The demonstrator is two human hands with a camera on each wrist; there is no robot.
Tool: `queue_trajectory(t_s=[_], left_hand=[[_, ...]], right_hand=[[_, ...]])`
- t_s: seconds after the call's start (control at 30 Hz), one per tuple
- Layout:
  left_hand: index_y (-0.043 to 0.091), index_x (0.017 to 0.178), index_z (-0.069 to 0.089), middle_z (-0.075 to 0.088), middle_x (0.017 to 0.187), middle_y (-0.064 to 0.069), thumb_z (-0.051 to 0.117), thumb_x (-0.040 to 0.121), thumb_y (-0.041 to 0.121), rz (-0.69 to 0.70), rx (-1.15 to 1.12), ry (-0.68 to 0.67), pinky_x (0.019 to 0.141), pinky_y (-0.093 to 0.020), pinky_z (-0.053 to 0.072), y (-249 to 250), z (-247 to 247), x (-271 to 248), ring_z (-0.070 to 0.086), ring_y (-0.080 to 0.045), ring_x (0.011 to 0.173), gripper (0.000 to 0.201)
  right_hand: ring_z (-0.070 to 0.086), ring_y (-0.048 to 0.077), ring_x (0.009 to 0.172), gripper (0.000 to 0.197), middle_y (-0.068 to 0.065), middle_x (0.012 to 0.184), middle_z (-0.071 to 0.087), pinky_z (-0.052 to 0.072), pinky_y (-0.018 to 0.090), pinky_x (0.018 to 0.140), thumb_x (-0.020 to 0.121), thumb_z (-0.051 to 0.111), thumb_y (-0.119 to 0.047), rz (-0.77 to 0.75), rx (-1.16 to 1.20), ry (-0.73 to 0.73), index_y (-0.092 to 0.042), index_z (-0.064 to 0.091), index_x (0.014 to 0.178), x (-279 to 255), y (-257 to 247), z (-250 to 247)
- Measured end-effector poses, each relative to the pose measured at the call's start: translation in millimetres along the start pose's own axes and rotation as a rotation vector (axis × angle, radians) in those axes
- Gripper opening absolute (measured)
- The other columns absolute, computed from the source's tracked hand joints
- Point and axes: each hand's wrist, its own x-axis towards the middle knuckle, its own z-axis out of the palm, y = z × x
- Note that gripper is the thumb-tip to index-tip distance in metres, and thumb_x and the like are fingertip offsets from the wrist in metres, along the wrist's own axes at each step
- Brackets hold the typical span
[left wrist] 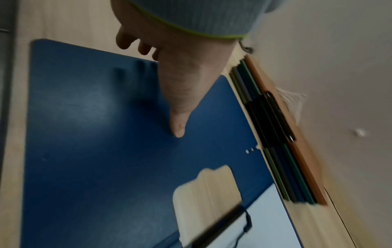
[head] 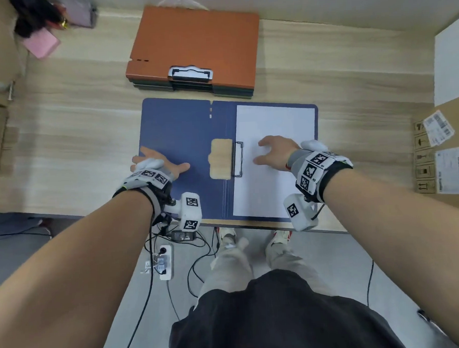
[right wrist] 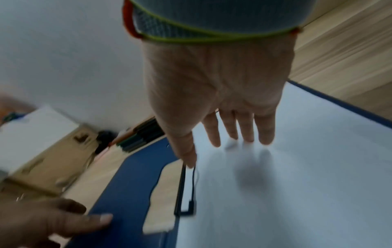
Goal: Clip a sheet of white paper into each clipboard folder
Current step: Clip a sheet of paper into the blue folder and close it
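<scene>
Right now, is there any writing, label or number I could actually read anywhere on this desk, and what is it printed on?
No text can be read here.
Cardboard box: its white shipping labels carry print and barcodes, too small and blurred to read; the handling symbols on its side are pictures only.
Wrist bands: black-and-white square code markers, patterns rather than words.
White sheet of paper in the blue folder: blank.
Orange folder: no print visible.

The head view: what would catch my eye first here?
Probably the open blue folder lying flat on the wooden table, with a white sheet of paper on its right half by the black clip. The left hand sits at the cover's left edge, and the right hand is spread over the paper. Behind lies a stack of closed folders, orange on top.
</scene>
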Motion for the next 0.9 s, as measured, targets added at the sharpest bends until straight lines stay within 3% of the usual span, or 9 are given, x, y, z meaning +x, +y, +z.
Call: queue_trajectory(t_s=[0.17, 0.33, 0.4, 0.47, 0.53, 0.6, 0.7, 0.77, 0.9], left_hand=[[0.01, 0.144, 0.027, 0.042, 0.138, -0.014, 0.073, 0.051, 0.082, -0.045, -0.065, -0.039, 0.097, -0.05, 0.046, -29.6, -4.5, 12.0, 0.05, -0.038, 0.12, 0.127], [0.018, 0.119, 0.061, 0.068, 0.107, -0.007, 0.047, 0.008, 0.104, -0.033, -0.18, -0.042, 0.083, -0.045, 0.055, -55.1, 1.9, 67.7, 0.066, -0.035, 0.088, 0.142], [0.016, 0.111, 0.067, 0.071, 0.099, -0.007, 0.044, 0.014, 0.106, 0.012, -0.24, -0.008, 0.084, -0.044, 0.054, -56.3, -5.8, 76.3, 0.067, -0.034, 0.084, 0.134], [0.017, 0.098, 0.07, 0.071, 0.091, -0.005, 0.052, 0.043, 0.099, 0.142, -0.259, 0.014, 0.084, -0.041, 0.054, -48.9, -40.4, 36.3, 0.067, -0.031, 0.081, 0.1], [0.019, 0.09, 0.069, 0.068, 0.088, -0.003, 0.059, 0.076, 0.072, 0.291, -0.251, 0.078, 0.079, -0.035, 0.052, -37.2, -66.7, -4.5, 0.061, -0.029, 0.078, 0.055], [0.019, 0.087, 0.068, 0.066, 0.085, -0.002, 0.059, 0.086, 0.051, 0.413, -0.209, 0.107, 0.072, -0.032, 0.049, -20.0, -78.9, -33.7, 0.057, -0.028, 0.077, 0.033], [0.014, 0.079, 0.061, 0.061, 0.072, -0.003, 0.054, 0.086, 0.026, 0.54, -0.128, 0.076, 0.06, -0.027, 0.044, 16.7, -84.0, -77.8, 0.054, -0.026, 0.066, 0.015], [0.014, 0.078, 0.054, 0.059, 0.075, -0.006, 0.052, 0.086, 0.02, 0.603, -0.138, 0.051, 0.064, -0.03, 0.047, 46.7, -77.1, -108.0, 0.056, -0.027, 0.07, 0.01], [0.008, 0.111, 0.051, 0.066, 0.097, -0.011, 0.054, 0.089, 0.034, 0.652, -0.259, 0.011, 0.073, -0.04, 0.059, 97.1, -42.4, -154.8, 0.069, -0.034, 0.078, 0.035]], right_hand=[[0.052, 0.032, 0.119, 0.068, 0.006, 0.15, 0.034, 0.046, 0.035, 0.083, 0.09, 0.058, -0.04, 0.016, -0.278, -0.032, -0.014, 0.035, 0.15, 8.3, -12.9, 25.7], [0.053, 0.031, 0.117, 0.068, 0.005, 0.15, 0.03, 0.046, 0.036, 0.078, 0.092, 0.055, -0.039, 0.03, -0.347, -0.056, -0.014, 0.031, 0.151, 11.0, -15.6, 25.7], [0.049, 0.033, 0.124, 0.07, 0.008, 0.157, 0.021, 0.048, 0.038, 0.088, 0.094, 0.055, -0.037, 0.028, -0.365, -0.078, -0.015, 0.026, 0.153, 8.5, -13.5, 27.9], [0.048, 0.032, 0.126, 0.074, 0.006, 0.16, 0.016, 0.048, 0.037, 0.091, 0.092, 0.058, -0.034, 0.01, -0.318, -0.073, -0.017, 0.023, 0.155, 3.7, -9.9, 29.9], [0.052, 0.03, 0.123, 0.07, 0.002, 0.157, 0.026, 0.048, 0.034, 0.089, 0.089, 0.064, -0.03, -0.006, -0.192, -0.021, -0.018, 0.034, 0.151, -4.0, -3.4, 26.7], [0.055, 0.028, 0.122, 0.059, 0.004, 0.149, 0.042, 0.047, 0.034, 0.093, 0.088, 0.066, -0.028, 0.009, -0.128, 0.01, -0.017, 0.047, 0.142, -9.2, 5.3, 23.1], [0.059, 0.026, 0.114, 0.041, 0.003, 0.128, 0.061, 0.047, 0.029, 0.085, 0.089, 0.063, -0.033, 0.097, -0.124, -0.068, -0.02, 0.059, 0.128, -23.7, 31.8, 20.6], [0.063, 0.025, 0.101, 0.029, 0.004, 0.114, 0.069, 0.046, 0.026, 0.076, 0.089, 0.06, -0.031, 0.157, -0.125, -0.121, -0.018, 0.069, 0.112, -36.4, 58.5, 20.8], [0.06, 0.02, 0.064, 0.017, 0.002, 0.065, 0.068, 0.044, 0.022, 0.057, 0.083, 0.061, -0.02, 0.273, 0.026, -0.163, -0.013, 0.07, 0.069, -59.9, 107.2, 24.6]])
